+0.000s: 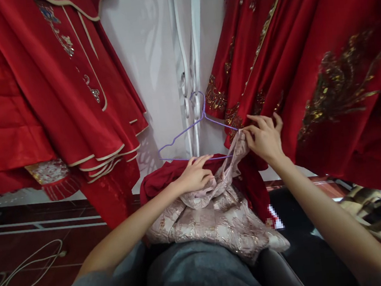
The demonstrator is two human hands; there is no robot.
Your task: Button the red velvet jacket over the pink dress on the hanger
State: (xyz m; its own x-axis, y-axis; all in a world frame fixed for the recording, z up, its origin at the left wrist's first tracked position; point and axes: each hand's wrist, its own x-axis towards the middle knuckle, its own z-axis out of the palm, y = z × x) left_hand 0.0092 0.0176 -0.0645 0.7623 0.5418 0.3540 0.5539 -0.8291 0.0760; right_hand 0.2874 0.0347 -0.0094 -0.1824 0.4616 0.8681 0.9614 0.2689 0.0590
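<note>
Two bare hands at work on one pale pink garment and one purple hanger.
Right hand (263,137): thumb and index finger pinched on the strap of the pale pink garment (213,220), at the right arm of the purple hanger (204,114), other fingers spread; left hand (196,175): fingers bent over the garment's upper edge, near the hanger's bottom bar, grip on cloth cannot be told; garment lies bunched against the person's lap, dark red cloth (156,179) behind it; red clothes (49,85) hang on both sides; white cabinet (157,50) stands behind the hanger; pale cord (35,259) lies looped on the floor at left.
</note>
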